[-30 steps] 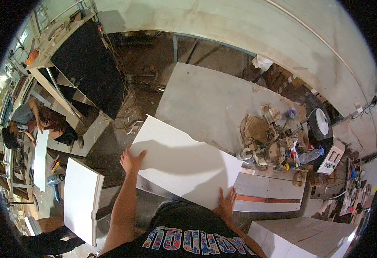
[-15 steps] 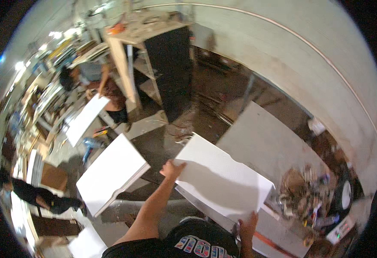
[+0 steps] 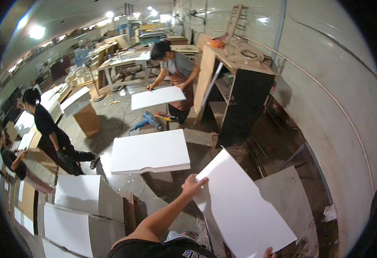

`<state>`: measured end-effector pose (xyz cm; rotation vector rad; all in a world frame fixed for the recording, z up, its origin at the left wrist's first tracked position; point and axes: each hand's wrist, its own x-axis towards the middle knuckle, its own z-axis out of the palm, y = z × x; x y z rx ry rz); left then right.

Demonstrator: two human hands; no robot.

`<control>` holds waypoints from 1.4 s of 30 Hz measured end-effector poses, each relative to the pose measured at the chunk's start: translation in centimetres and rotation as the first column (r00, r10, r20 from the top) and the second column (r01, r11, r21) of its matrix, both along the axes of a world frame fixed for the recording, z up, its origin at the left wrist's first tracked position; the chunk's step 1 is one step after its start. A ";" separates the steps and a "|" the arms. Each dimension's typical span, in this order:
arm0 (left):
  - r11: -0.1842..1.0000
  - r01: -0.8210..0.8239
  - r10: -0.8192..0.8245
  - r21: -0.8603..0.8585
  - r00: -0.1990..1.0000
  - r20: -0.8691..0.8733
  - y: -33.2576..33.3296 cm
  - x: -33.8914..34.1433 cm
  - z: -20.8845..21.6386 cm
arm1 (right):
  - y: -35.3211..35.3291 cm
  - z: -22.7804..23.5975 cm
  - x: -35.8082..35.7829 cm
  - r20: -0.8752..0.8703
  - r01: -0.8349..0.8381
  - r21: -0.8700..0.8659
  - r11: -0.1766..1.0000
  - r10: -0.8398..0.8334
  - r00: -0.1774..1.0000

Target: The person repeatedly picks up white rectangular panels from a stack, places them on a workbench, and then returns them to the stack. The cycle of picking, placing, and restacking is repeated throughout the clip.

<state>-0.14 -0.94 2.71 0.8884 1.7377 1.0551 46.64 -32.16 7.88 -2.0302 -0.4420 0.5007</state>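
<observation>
A white panel (image 3: 244,206) with a shallow notch in its right long edge slants in front of me. My left hand (image 3: 195,185) grips its left edge near the far end, the thumb lying on top. Of my right hand (image 3: 269,252) only a little shows, at the panel's near right corner, its fingers against the edge; the rest is cut off by the picture's lower rim. Just beyond my left hand is a short stack of similar white panels (image 3: 150,151), the notched edge facing me.
Across the stack, a person in an apron (image 3: 180,71) handles a white board (image 3: 158,98). A blue power tool (image 3: 153,121) lies between. A black-sided cabinet (image 3: 246,103) stands behind, a grey board (image 3: 289,198) at right. People (image 3: 53,129) and white boards (image 3: 76,191) are at left.
My view has swung left and up, bringing more of the workshop in. The panel stays in my hands and now slants more steeply. The person at left appears nearer and upright.
</observation>
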 end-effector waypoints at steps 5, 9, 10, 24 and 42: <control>0.983 -0.182 0.180 -0.026 0.982 -0.057 -11.0 -2.3 0.1 | 1.5 3.9 -0.3 -0.213 -0.248 0.338 0.908 0.330 0.920; 0.948 -0.284 0.279 -0.144 0.959 -0.050 -21.3 -4.0 -1.8 | 2.4 2.8 0.2 -0.286 -0.382 0.363 0.850 0.492 0.822; 0.947 -0.297 0.297 -0.123 0.955 -0.023 -23.9 -4.6 -2.2 | 2.7 2.6 0.1 -0.300 -0.421 0.363 0.831 0.532 0.792; 0.671 -0.739 0.673 0.058 0.640 0.372 -60.0 -13.8 6.8 | 2.1 1.4 -12.0 -0.499 -0.803 0.369 0.469 0.829 0.254; 0.067 -0.997 0.734 0.031 0.070 0.675 -71.2 -27.4 -3.0 | -10.7 -3.9 -55.2 -0.656 -0.827 0.498 0.260 0.738 -0.162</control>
